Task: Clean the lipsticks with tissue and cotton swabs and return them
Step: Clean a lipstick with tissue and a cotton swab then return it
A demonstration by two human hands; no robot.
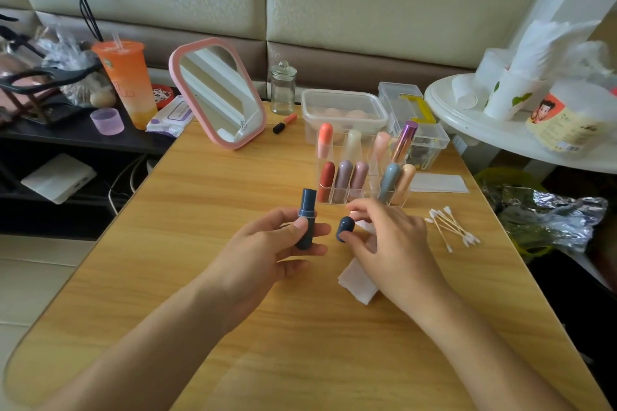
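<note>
My left hand (267, 253) grips a dark blue lipstick (307, 218) upright, its cap off. Just to its right, my right hand (384, 243) pinches the matching dark blue cap (345, 228) between thumb and fingers. A folded white tissue (357, 282) lies on the wooden table (233, 193), partly hidden under my right hand. Behind the hands stands a clear organizer (340, 193) with several capped lipsticks in it. A loose pile of cotton swabs (450, 227) lies to the right of my right hand.
A pink-framed mirror (218, 93) stands at the back left, with a glass jar (283, 89), an orange pen (284, 123) and clear plastic boxes (344, 106) behind the organizer. An orange cup (127, 79) sits on the dark side shelf. A white round table (500, 123) is at right.
</note>
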